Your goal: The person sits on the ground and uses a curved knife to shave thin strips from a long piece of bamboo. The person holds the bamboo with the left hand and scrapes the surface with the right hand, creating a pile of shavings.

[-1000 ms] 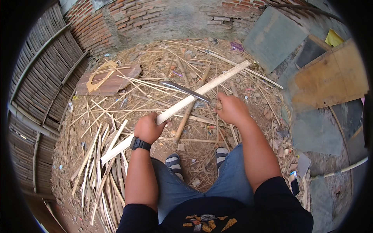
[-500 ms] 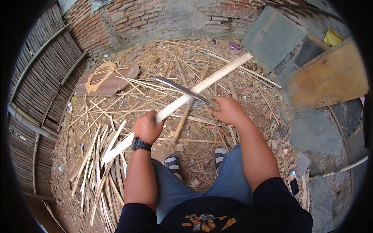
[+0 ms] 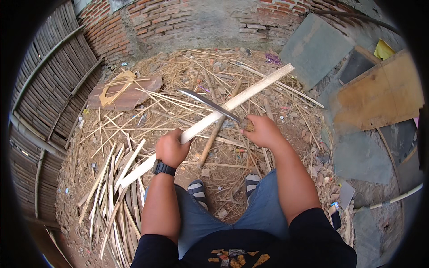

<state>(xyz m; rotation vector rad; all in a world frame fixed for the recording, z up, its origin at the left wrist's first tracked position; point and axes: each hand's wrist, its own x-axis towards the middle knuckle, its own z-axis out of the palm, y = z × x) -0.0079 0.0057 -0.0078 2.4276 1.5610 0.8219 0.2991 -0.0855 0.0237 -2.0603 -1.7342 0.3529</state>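
Observation:
My left hand (image 3: pixel 172 148) is wrapped round a long pale strip of split bamboo (image 3: pixel 259 89), which slants from beside the lower left pile up toward the far right. In my right hand (image 3: pixel 262 130) is the short handle of a machete (image 3: pixel 208 102). The long metal blade points to the far left and crosses over the strip, near its middle. Whether the edge bites into the strip or only rests on it, I cannot tell. Below the crossing, a round bamboo stick (image 3: pixel 210 142) lies on the ground.
A pile of split strips (image 3: pixel 107 201) lies at my lower left, close to my left forearm. A rusty brown sheet (image 3: pixel 143 93) lies farther left. Grey panels (image 3: pixel 315 49) and a brown board (image 3: pixel 380 91) line the right side. A brick wall (image 3: pixel 201 27) closes the back, a bamboo wall (image 3: pixel 49 80) the left.
The grips are unchanged. In the picture the strip, machete and both hands sit almost where they were, with a slight shift of the whole view.

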